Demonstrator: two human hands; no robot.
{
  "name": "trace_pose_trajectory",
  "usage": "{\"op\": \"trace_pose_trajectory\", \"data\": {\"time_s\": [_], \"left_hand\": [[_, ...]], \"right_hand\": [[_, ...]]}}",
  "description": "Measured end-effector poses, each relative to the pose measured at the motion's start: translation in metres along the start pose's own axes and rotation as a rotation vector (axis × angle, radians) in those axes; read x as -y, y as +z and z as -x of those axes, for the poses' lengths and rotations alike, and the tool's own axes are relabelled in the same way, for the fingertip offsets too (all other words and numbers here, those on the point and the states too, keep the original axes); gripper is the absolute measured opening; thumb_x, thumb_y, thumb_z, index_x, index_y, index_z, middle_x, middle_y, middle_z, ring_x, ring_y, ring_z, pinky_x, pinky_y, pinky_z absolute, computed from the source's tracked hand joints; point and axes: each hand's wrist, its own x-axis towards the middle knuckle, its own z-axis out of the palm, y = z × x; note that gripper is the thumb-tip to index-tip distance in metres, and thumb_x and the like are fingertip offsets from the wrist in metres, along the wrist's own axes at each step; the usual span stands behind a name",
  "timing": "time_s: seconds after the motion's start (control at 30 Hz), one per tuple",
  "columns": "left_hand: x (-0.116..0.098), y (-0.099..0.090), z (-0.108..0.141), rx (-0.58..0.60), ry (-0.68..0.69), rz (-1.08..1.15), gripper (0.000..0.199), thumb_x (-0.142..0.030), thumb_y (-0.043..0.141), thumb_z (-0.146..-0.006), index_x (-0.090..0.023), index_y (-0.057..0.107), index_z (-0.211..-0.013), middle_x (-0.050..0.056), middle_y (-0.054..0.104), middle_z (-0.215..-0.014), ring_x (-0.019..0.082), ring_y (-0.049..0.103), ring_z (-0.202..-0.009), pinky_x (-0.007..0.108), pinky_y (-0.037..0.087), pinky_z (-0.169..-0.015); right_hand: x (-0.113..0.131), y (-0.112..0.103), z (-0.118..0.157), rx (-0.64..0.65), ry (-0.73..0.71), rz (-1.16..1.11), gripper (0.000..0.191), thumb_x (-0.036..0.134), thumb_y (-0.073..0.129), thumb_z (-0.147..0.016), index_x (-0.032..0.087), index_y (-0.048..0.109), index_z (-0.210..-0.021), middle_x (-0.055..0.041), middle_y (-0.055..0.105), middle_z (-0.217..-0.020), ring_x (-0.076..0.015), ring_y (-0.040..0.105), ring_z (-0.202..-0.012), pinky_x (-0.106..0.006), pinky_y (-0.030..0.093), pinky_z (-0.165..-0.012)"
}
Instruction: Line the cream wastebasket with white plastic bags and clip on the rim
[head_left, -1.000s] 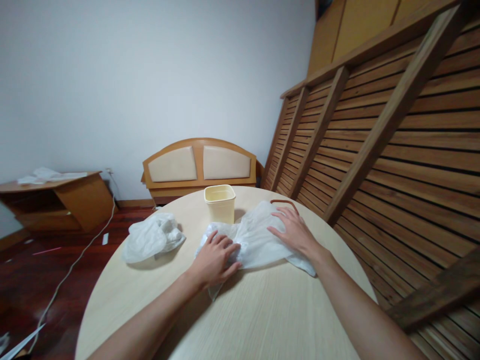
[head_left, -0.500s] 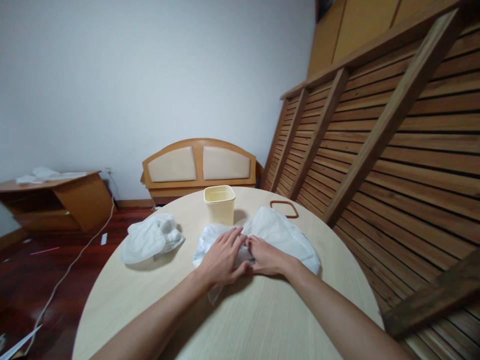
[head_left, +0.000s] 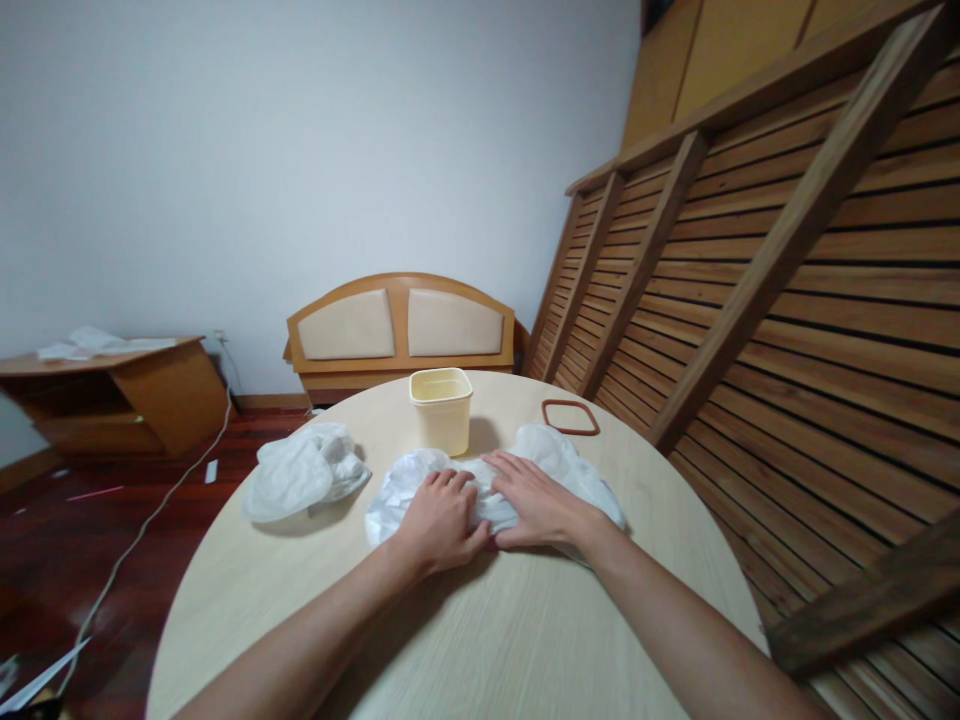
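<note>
A crumpled white plastic bag (head_left: 577,470) lies across the middle of the round table, under both hands. My left hand (head_left: 444,518) rests on its left part, fingers curled round the plastic. On its right part is my right hand (head_left: 531,503), with fingers spread over the bag. The two thumbs nearly meet at the bag's near edge. Just behind the bag stands an open pale yellow square container (head_left: 444,420). A brown squarish ring (head_left: 570,417) lies behind the bag on the right.
Another crumpled white bag (head_left: 304,475) sits at the left of the pale round table (head_left: 510,640). Beyond the table are a wooden headboard (head_left: 401,325), a low cabinet (head_left: 161,400) and, at right, a slatted wooden frame (head_left: 750,290).
My right hand has spread its fingers, and my left fingers have curled more. The bag is lower and more bunched on the right, and reaches further left. The view has shifted slightly.
</note>
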Motion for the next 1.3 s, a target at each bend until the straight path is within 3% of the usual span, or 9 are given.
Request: {"op": "trace_pose_trajectory", "data": {"time_s": [0.13,0.33,0.5,0.67,0.77,0.9,1.0,1.17,1.3], "left_hand": [[0.001,-0.003,-0.005,0.080,0.037,0.034,0.052,-0.054,0.055,-0.084,-0.010,0.064,-0.109,0.023,0.044,-0.150,0.038,0.042,-0.139,0.048,0.040,-0.108],[0.004,0.000,-0.012,0.195,0.020,0.014,0.050,-0.052,0.050,-0.090,-0.012,0.057,-0.118,0.017,0.070,-0.109,0.034,0.066,-0.103,0.043,0.051,-0.084],[0.013,0.013,-0.010,0.119,0.050,-0.084,0.053,-0.033,0.047,-0.094,-0.021,0.041,-0.145,0.014,0.066,-0.116,0.031,0.064,-0.101,0.043,0.049,-0.084],[0.019,0.016,-0.004,0.099,-0.009,-0.169,0.031,-0.028,0.045,-0.094,-0.015,0.067,-0.113,0.017,0.067,-0.105,0.034,0.060,-0.106,0.049,0.044,-0.092],[0.015,0.015,-0.002,0.025,-0.017,-0.153,0.030,-0.030,0.050,-0.090,-0.011,0.067,-0.107,0.021,0.062,-0.125,0.036,0.052,-0.122,0.051,0.038,-0.103],[0.006,0.018,-0.005,-0.072,0.079,-0.011,0.070,-0.040,0.058,-0.084,-0.010,0.040,-0.144,0.018,0.040,-0.154,0.033,0.036,-0.141,0.047,0.025,-0.117],[0.001,0.020,-0.011,-0.009,0.090,0.067,0.083,-0.046,0.055,-0.086,-0.006,0.025,-0.152,0.021,0.055,-0.141,0.032,0.051,-0.130,0.047,0.030,-0.114],[-0.001,0.016,-0.012,0.014,0.094,0.111,0.073,-0.054,0.046,-0.091,-0.010,0.035,-0.147,0.018,0.071,-0.115,0.032,0.066,-0.108,0.050,0.038,-0.107],[0.003,0.013,-0.009,0.027,0.115,0.115,0.076,-0.060,0.057,-0.083,-0.013,0.043,-0.140,0.015,0.073,-0.107,0.032,0.068,-0.102,0.050,0.040,-0.106]], "right_hand": [[-0.006,0.007,-0.002,0.066,0.029,-0.061,0.078,0.054,0.074,-0.068,0.009,0.057,-0.130,-0.0205,0.051,-0.144,-0.0354,0.041,-0.137,-0.049,0.020,-0.119],[-0.001,0.000,-0.002,-0.004,0.060,-0.107,0.064,0.044,0.073,-0.074,0.015,0.056,-0.128,-0.0149,0.065,-0.123,-0.0308,0.058,-0.116,-0.043,0.038,-0.104],[0.003,-0.017,0.003,0.116,0.084,-0.017,0.038,0.034,0.066,-0.080,0.017,0.068,-0.113,-0.0127,0.072,-0.109,-0.0296,0.063,-0.106,-0.037,0.041,-0.095],[-0.005,-0.023,0.007,0.184,0.125,0.156,0.024,0.018,0.064,-0.073,0.014,0.070,-0.096,-0.0142,0.072,-0.097,-0.0296,0.064,-0.096,-0.034,0.041,-0.082],[-0.010,-0.020,0.009,0.153,0.097,0.163,0.022,0.008,0.060,-0.072,0.015,0.069,-0.091,-0.0133,0.071,-0.101,-0.0274,0.062,-0.100,-0.032,0.040,-0.084],[-0.006,-0.020,0.010,0.110,0.061,0.102,0.025,0.003,0.056,-0.072,0.016,0.065,-0.091,-0.0111,0.070,-0.103,-0.0254,0.062,-0.101,-0.031,0.040,-0.087],[0.000,-0.026,0.010,0.125,0.071,0.090,0.028,0.002,0.055,-0.068,0.016,0.063,-0.091,-0.0117,0.070,-0.101,-0.0260,0.062,-0.101,-0.033,0.040,-0.090],[0.005,-0.035,0.011,0.095,0.087,0.092,0.038,0.003,0.054,-0.065,0.017,0.061,-0.100,-0.0112,0.070,-0.098,-0.0269,0.060,-0.106,-0.036,0.038,-0.098],[0.004,-0.036,0.014,0.089,0.114,0.051,0.043,0.004,0.055,-0.066,0.019,0.059,-0.107,-0.0094,0.069,-0.099,-0.0250,0.061,-0.101,-0.030,0.041,-0.086]]}}
